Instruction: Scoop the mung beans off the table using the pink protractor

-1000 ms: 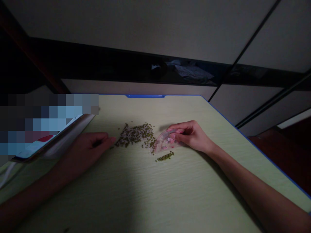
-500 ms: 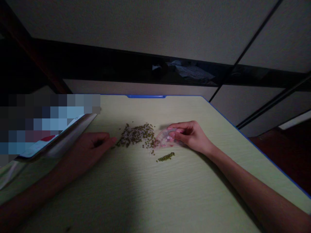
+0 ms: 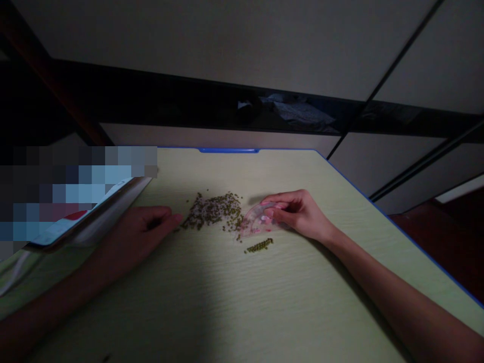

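My right hand (image 3: 302,213) pinches a clear pink protractor (image 3: 254,222) between thumb and fingers, tilted low over the table. The left end of the protractor touches the edge of a loose pile of mung beans mixed with small pale grains (image 3: 215,207). Just in front of the protractor lies a short, narrow band of green mung beans (image 3: 259,245), apart from the pile. On the pile's left side rests my left hand (image 3: 145,227), its fingers curled and the thumb laid against them. Nothing shows in it, and its thumb tip is close to the outermost beans.
The pale wood-grain table (image 3: 242,302) has a blue rim with a blue raised lip (image 3: 229,150) at the back. A tablet-like device with a lit screen (image 3: 56,232), partly blurred out, leans at the left, a white cable (image 3: 17,272) below it. Cabinet panels (image 3: 227,40) stand behind.
The protractor's tilt shifts slightly in my right hand, flatter half a second ago and more raised now. My left hand, the pile and the band of beans stay in place.
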`<state>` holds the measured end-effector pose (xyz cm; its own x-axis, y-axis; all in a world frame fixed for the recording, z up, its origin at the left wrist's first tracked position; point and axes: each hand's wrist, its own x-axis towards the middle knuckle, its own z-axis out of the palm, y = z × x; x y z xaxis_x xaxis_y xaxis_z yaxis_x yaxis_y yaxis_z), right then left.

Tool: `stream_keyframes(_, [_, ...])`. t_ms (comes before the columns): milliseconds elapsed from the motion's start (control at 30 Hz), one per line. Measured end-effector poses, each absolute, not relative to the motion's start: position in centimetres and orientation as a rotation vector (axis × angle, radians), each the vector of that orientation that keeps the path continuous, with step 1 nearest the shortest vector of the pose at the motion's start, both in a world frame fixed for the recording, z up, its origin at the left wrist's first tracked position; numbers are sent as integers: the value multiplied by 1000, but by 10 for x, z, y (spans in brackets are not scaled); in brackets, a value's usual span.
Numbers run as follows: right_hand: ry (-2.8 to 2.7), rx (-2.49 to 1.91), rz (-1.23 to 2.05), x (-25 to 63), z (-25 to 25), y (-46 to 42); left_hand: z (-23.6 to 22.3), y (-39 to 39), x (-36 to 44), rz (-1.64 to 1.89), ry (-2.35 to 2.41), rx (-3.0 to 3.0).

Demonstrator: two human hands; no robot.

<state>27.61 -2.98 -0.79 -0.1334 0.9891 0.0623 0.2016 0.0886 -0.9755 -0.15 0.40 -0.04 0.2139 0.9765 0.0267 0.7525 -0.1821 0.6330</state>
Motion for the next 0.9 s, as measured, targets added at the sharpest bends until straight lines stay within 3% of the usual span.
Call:
stream_keyframes(300, [-1489, -1240, 1070, 273, -9, -28, -2, 5, 1, 588, 1611, 1996])
stream_keyframes(900, [-1449, -1161, 1232, 277, -7, -27, -3, 4, -1, 598, 1583, 2008])
